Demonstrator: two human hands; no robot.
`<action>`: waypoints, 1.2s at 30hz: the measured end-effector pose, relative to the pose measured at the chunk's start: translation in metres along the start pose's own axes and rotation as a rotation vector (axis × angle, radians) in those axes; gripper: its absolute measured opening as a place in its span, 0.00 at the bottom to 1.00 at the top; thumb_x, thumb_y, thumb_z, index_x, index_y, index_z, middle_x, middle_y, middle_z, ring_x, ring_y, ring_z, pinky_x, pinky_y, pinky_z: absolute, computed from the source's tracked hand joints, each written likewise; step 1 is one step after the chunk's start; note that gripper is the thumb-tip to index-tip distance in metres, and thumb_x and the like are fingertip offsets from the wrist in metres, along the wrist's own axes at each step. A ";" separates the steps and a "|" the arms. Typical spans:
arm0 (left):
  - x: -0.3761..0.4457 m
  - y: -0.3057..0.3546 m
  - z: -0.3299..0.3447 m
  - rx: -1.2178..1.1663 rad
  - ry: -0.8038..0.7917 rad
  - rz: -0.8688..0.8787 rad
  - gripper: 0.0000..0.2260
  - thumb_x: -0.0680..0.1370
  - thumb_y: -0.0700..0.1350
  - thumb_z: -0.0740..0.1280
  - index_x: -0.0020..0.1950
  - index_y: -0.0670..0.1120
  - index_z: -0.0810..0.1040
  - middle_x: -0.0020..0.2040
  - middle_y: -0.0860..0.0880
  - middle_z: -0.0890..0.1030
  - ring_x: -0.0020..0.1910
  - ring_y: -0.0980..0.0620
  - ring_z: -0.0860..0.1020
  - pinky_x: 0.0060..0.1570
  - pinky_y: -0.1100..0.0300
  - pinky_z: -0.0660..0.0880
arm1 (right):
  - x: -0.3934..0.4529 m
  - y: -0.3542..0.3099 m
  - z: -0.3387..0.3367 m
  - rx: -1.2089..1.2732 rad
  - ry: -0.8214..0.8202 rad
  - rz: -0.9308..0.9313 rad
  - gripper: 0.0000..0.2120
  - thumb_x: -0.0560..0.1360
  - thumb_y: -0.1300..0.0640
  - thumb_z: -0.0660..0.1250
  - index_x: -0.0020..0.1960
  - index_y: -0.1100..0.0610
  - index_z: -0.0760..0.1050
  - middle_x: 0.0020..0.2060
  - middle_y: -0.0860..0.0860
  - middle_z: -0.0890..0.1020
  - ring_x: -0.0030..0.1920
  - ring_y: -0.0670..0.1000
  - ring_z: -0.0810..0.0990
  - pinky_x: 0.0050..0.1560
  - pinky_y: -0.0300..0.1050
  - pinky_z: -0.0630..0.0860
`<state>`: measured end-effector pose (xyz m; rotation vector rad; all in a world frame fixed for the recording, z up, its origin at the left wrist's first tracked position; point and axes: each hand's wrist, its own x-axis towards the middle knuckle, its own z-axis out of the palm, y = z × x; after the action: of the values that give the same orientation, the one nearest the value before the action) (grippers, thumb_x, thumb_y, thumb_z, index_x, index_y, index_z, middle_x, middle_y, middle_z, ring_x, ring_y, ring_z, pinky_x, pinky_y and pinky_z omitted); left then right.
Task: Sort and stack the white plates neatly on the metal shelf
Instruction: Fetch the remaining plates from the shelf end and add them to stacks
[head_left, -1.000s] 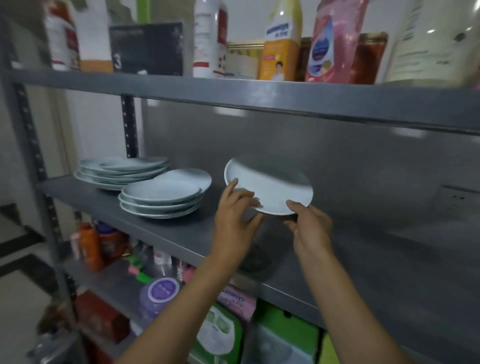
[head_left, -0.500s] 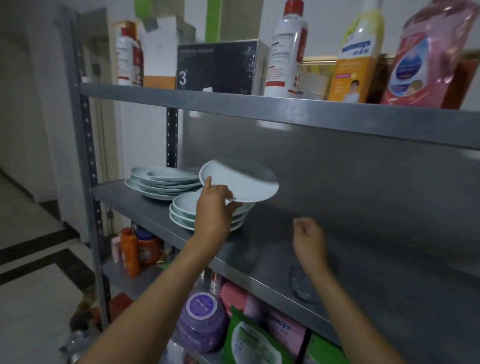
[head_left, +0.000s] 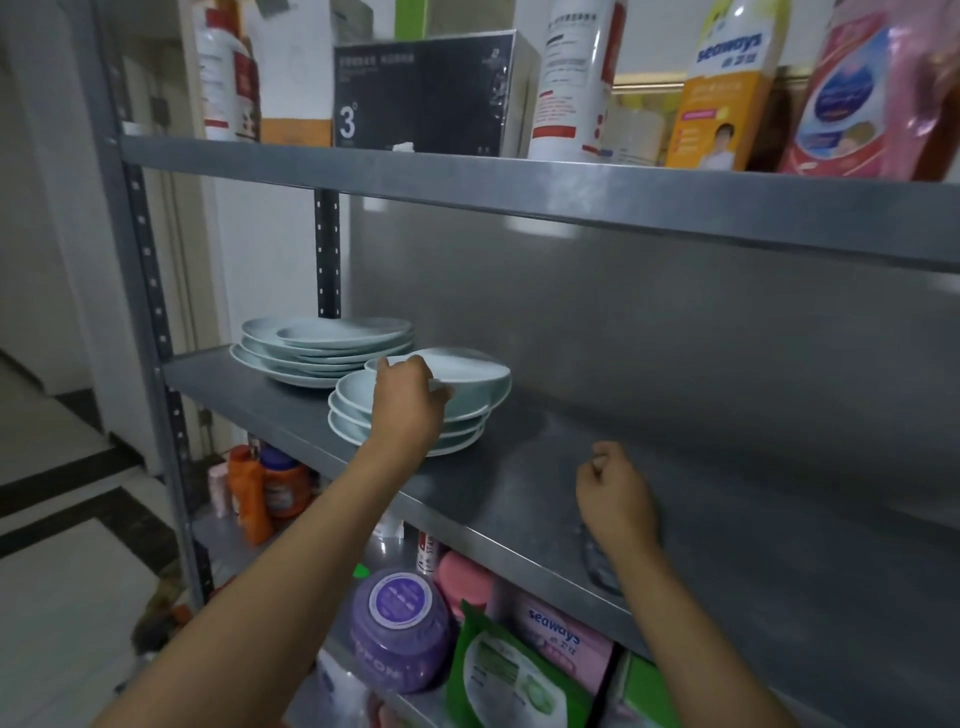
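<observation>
left hand (head_left: 408, 400) at centre-left of frame, fingers curled over the near rim of a white plate (head_left: 457, 366), gripping it. the plate sits on or just above the small stack (head_left: 363, 415) on the metal shelf (head_left: 519, 483); contact with the plate below cannot be told, since the hand covers that edge. held plate lies nearly flat, offset toward the right of the stack, overhanging it on that side. a wider, messier large stack (head_left: 322, 345) sits just behind and to the left, near the rear upright. right hand (head_left: 615, 486) at centre-right, well apart from the plates, fingers loosely curled, holding nothing, hovering over bare shelf. key relation: the plate lies ahead of and slightly right of the left hand, so squaring it up likely means drawing it back toward the left. left hand is the nearer one by far. upper shelf carries bottles and a black box (head_left: 423, 91); lower shelf holds packets and a purple tub (head_left: 400, 631).
</observation>
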<state>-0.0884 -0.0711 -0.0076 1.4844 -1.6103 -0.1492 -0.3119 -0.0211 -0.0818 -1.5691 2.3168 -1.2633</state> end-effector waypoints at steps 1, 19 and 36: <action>0.002 0.000 0.001 0.040 -0.006 0.011 0.11 0.76 0.44 0.68 0.48 0.35 0.76 0.45 0.35 0.79 0.56 0.35 0.72 0.67 0.47 0.61 | 0.000 0.001 0.001 -0.009 -0.004 -0.001 0.15 0.74 0.54 0.60 0.59 0.51 0.72 0.48 0.56 0.84 0.49 0.60 0.81 0.50 0.48 0.77; 0.000 0.018 0.006 0.513 -0.310 0.065 0.11 0.79 0.45 0.54 0.55 0.41 0.72 0.58 0.41 0.76 0.62 0.40 0.70 0.68 0.40 0.56 | 0.005 0.009 0.006 0.034 -0.046 0.004 0.13 0.73 0.57 0.61 0.56 0.52 0.74 0.47 0.55 0.84 0.48 0.58 0.82 0.47 0.47 0.76; -0.133 0.129 0.135 0.028 -0.296 0.795 0.27 0.75 0.43 0.49 0.73 0.36 0.62 0.74 0.39 0.63 0.75 0.41 0.58 0.72 0.48 0.51 | -0.019 0.123 -0.141 -0.488 0.184 -0.321 0.28 0.70 0.58 0.57 0.68 0.63 0.70 0.67 0.60 0.73 0.70 0.59 0.69 0.73 0.54 0.57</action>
<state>-0.2913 0.0121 -0.0735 0.7665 -2.3294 0.1117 -0.4613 0.0942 -0.0767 -2.1257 2.7250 -0.9670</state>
